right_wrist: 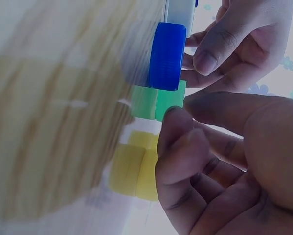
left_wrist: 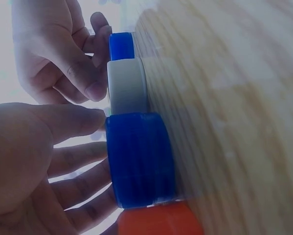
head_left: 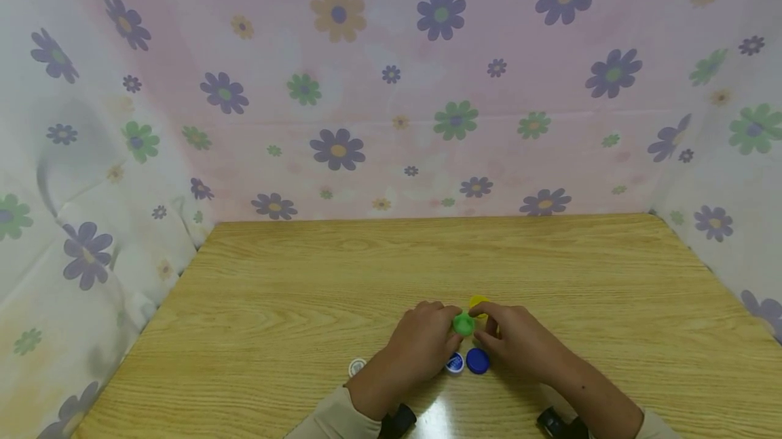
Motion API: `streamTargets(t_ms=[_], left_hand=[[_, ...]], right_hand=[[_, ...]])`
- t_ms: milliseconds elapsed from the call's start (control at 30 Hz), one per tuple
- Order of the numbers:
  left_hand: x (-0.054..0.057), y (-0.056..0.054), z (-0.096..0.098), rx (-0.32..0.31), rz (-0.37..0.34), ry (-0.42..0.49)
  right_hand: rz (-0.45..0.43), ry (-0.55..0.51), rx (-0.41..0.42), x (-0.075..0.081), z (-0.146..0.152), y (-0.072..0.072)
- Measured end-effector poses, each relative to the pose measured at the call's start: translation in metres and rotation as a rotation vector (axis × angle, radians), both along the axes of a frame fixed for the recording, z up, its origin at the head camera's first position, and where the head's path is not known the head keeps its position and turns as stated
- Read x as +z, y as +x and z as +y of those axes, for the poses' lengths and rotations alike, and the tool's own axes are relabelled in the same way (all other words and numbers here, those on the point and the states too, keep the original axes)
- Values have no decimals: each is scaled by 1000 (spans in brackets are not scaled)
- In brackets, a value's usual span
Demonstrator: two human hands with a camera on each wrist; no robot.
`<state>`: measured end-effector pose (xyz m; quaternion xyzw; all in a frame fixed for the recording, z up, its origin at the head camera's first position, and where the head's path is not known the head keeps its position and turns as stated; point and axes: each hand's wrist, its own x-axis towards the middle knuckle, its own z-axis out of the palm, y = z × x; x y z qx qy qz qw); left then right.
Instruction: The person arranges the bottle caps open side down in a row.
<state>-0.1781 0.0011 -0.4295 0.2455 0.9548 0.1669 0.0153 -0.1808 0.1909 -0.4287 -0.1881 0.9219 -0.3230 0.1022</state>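
A green bottle cap [head_left: 463, 323] lies on the table between both hands. My left hand [head_left: 421, 340] reaches to its left side, index tip at its rim, fingers loosely extended. From the right, my right hand [head_left: 516, 340] has bent index and thumb tips close beside the green cap, spread apart; contact is unclear. A yellow cap [head_left: 479, 304] lies just beyond, partly behind the right fingers. Nearer are a white cap with blue print [head_left: 455, 362] and a blue cap [head_left: 478, 361]. The left wrist view shows another blue cap [left_wrist: 140, 159] and an orange cap [left_wrist: 158, 220] beside the left hand.
A white cap [head_left: 357, 366] lies left of my left forearm. The wooden table [head_left: 293, 276] extends around the caps. Flower-patterned cloth [head_left: 379, 86] hangs behind it and along both sides. Black wrist devices [head_left: 400, 420] show below the forearms.
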Motion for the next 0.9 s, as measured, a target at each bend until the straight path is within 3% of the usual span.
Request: streamTargets(t_ms=[367, 900], left_hand=[[0, -1, 0, -17, -30, 39], [2, 1, 2, -36, -82, 87]], right_hand=[[80, 16, -1, -2, -1, -1], [66, 15, -21, -3, -1, -2]])
